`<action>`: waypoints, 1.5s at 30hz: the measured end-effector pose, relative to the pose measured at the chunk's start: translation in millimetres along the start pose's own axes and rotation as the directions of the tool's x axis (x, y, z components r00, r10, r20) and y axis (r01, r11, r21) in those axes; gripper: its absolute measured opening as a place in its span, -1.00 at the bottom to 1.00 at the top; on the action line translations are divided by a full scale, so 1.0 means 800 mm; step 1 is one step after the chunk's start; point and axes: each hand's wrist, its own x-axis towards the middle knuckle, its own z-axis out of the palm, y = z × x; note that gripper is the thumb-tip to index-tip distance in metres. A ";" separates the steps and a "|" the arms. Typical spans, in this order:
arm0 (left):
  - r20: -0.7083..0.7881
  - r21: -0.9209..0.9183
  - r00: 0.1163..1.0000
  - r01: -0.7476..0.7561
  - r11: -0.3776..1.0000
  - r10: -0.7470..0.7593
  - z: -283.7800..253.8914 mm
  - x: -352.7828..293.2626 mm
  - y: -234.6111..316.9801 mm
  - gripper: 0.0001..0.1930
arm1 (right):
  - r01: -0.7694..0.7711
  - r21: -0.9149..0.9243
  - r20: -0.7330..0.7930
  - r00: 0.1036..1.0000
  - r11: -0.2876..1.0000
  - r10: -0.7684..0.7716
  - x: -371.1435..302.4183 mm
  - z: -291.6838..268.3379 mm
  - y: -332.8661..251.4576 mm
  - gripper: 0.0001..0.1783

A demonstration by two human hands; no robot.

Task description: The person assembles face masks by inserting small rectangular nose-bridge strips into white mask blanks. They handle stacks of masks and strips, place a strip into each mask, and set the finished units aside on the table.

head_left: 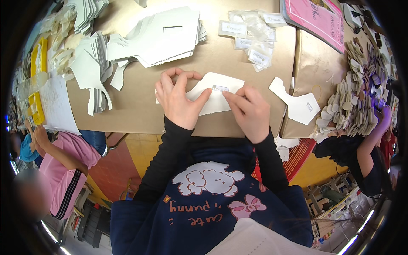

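A flat white cut-out piece (217, 102) with a small printed label (220, 89) in its slot lies in front of me, between my two hands. My left hand (180, 97) holds its left side, fingers curled at the far edge and thumb pressed beside the label. With thumb and forefinger close together, my right hand (250, 112) grips the piece at the label's right end; the fingertips' underside is hidden. To the right lies another white cut-out piece (302, 106) with a label in its slot. Beyond my hands sits a stack of slotted white pieces (159, 36).
More white pieces (91, 63) are piled to the left. Clear bags of labels (255, 36) and a pink folder (316, 19) lie at the back of the brown table (136, 110). Bundled pieces (355, 97) crowd the right. People work on both sides.
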 end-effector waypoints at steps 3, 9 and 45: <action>-0.005 0.002 1.000 -0.005 1.000 0.005 0.001 -0.001 -0.001 -0.65 | 0.042 -0.189 0.062 0.998 0.981 -0.030 -0.016 -0.005 -0.019 -0.64; -0.017 0.015 0.999 -0.033 0.999 0.033 0.003 -0.004 -0.006 -0.64 | -0.060 -0.175 0.070 0.995 0.983 0.073 -0.038 0.000 -0.036 -0.49; -0.101 -0.014 0.995 -0.023 1.000 0.022 0.018 -0.004 -0.009 -0.70 | -0.100 -0.076 -0.225 0.971 0.992 0.080 -0.046 0.034 -0.018 -0.37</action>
